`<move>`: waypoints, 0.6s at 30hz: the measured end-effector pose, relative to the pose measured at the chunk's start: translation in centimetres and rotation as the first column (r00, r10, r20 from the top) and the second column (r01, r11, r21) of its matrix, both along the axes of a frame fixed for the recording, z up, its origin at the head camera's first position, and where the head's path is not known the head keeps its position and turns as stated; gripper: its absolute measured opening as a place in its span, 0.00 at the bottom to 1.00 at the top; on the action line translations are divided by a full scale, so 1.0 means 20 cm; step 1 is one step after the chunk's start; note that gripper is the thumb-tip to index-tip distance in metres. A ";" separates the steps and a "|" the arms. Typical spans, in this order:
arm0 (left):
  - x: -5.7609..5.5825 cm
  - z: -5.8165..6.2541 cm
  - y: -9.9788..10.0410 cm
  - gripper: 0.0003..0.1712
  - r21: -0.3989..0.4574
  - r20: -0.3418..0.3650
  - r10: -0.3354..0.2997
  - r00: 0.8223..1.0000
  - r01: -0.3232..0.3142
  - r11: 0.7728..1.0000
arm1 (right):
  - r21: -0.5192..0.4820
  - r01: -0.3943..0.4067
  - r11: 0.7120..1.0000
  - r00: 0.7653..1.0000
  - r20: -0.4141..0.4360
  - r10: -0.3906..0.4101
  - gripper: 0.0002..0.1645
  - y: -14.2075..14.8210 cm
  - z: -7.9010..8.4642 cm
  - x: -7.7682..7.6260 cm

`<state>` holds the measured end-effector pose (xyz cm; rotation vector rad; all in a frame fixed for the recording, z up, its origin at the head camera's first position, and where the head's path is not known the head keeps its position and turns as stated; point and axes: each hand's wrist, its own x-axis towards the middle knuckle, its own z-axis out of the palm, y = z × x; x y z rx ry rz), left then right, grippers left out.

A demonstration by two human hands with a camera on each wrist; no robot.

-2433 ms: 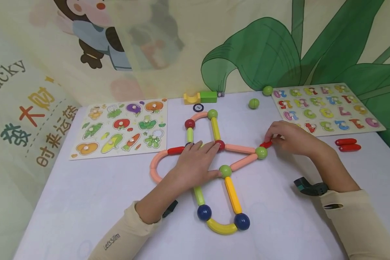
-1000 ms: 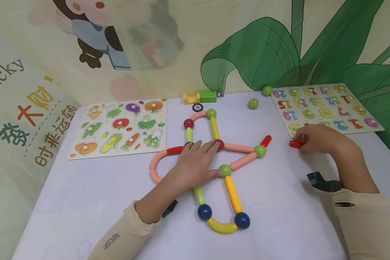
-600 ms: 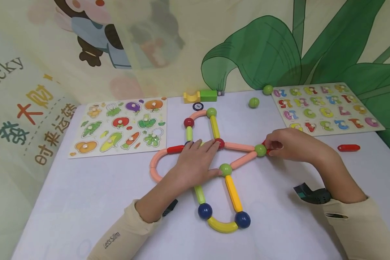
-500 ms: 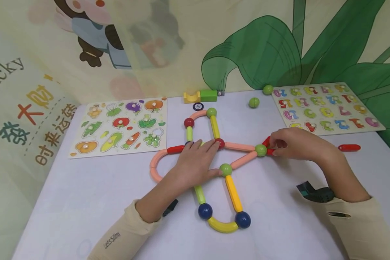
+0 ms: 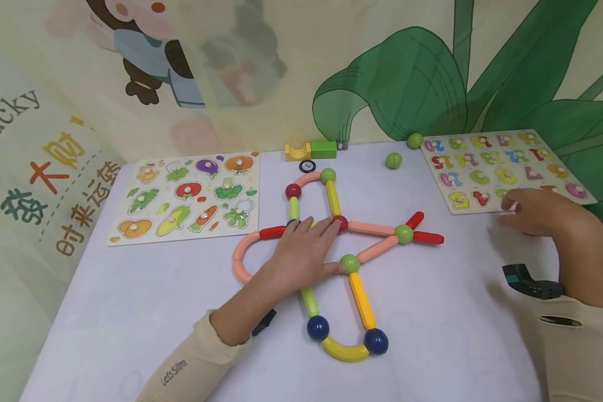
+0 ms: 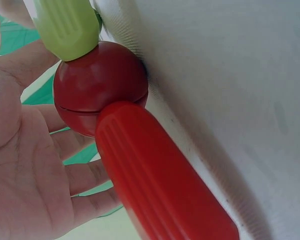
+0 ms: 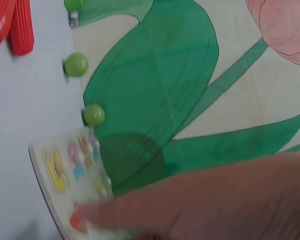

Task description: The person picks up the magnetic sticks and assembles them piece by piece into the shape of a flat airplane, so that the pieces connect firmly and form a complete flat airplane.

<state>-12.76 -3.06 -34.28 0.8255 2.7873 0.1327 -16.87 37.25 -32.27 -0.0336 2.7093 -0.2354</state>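
Note:
A flat figure of magnetic rods and balls lies mid-table. My left hand (image 5: 304, 254) rests across its middle, fingers extended, thumb beside a green ball (image 5: 350, 263). In the left wrist view a dark red ball (image 6: 100, 85) joins a light green rod (image 6: 67, 27) and a red rod (image 6: 155, 175) beside the palm. Two short red rods (image 5: 429, 238) fan out from the green ball (image 5: 404, 234) at the figure's right tip. My right hand (image 5: 542, 215) hovers by the number board's front edge, fingers loosely bent, nothing visible between the fingertips. The loose red rod there is hidden from the head view.
A vegetable puzzle board (image 5: 191, 198) lies back left, a number puzzle board (image 5: 454, 210) back right. Two loose green balls (image 5: 393, 160) sit near the back curtain. Yellow and green blocks (image 5: 323, 149) and a round black-and-white disc (image 5: 307, 166) stand behind the figure.
My right hand brought a second red rod to the green ball at the right tip, released it there and moved back right. The left hand has stayed in place.

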 end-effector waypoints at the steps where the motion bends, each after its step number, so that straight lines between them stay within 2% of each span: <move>1: 0.00 0.00 0.00 0.50 -0.002 0.003 -0.001 1.000 0.001 1.000 | -0.033 -0.022 0.999 1.000 -0.020 0.021 0.30 -0.02 -0.01 -0.02; 4: 0.00 0.00 0.00 0.50 -0.003 0.008 -0.003 1.000 0.003 1.000 | -0.160 -0.098 0.982 0.993 -0.084 0.085 0.27 -0.14 -0.03 -0.11; 6: 0.00 -0.01 0.00 0.50 0.000 0.008 0.002 1.000 -0.002 1.000 | -0.234 -0.155 0.960 0.985 -0.108 0.132 0.27 -0.22 -0.04 -0.19; 9: 0.00 -0.01 -0.01 0.50 0.008 0.006 0.014 1.000 -0.014 1.000 | -0.288 -0.235 0.928 0.970 -0.134 0.204 0.30 -0.36 -0.04 -0.34; 14: 0.00 -0.01 -0.01 0.50 0.014 0.012 0.007 1.000 -0.007 1.000 | -0.205 -0.370 0.906 0.926 -0.162 0.342 0.37 -0.53 -0.06 -0.52; 17: 0.00 -0.01 0.00 0.50 0.008 0.010 0.006 1.000 -0.006 1.000 | -0.136 -0.437 0.889 0.893 -0.186 0.411 0.29 -0.58 -0.09 -0.56; 18: 0.00 -0.01 0.01 0.50 0.006 0.010 0.005 1.000 -0.005 1.000 | -0.123 -0.446 0.886 0.888 -0.182 0.422 0.25 -0.59 -0.09 -0.56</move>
